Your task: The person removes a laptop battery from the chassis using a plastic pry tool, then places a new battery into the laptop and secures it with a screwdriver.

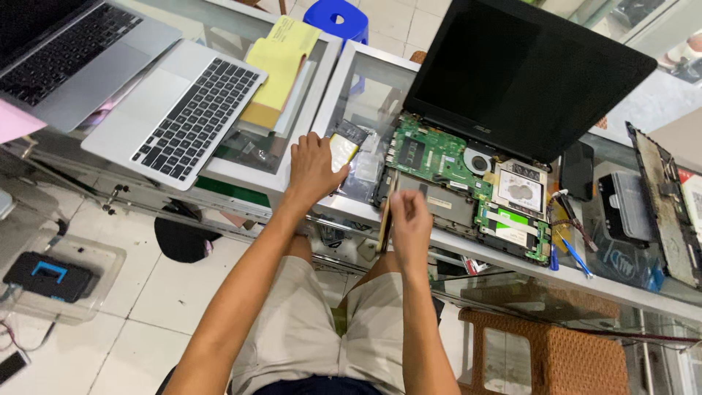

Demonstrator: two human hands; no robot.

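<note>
An opened black laptop (526, 73) lies on a glass counter (365, 80), its green circuit board (431, 153) and silver drive (519, 192) exposed. My left hand (313, 167) rests flat on a small flat package with a yellow and dark label (344, 146) at the counter's front edge, left of the laptop. My right hand (409, 223) grips a thin flat brown strip-like piece (385, 212) that stands on edge at the laptop's front left corner. I sit with my knees under the counter.
Two silver laptops (183, 110) lie on the counter to the left, beside a yellow notepad (281, 62). A dark phone (578, 170), a clear plastic box (629, 205), blue pens (578, 257) and another opened case (662, 197) sit at right. A wicker stool (548, 351) stands below.
</note>
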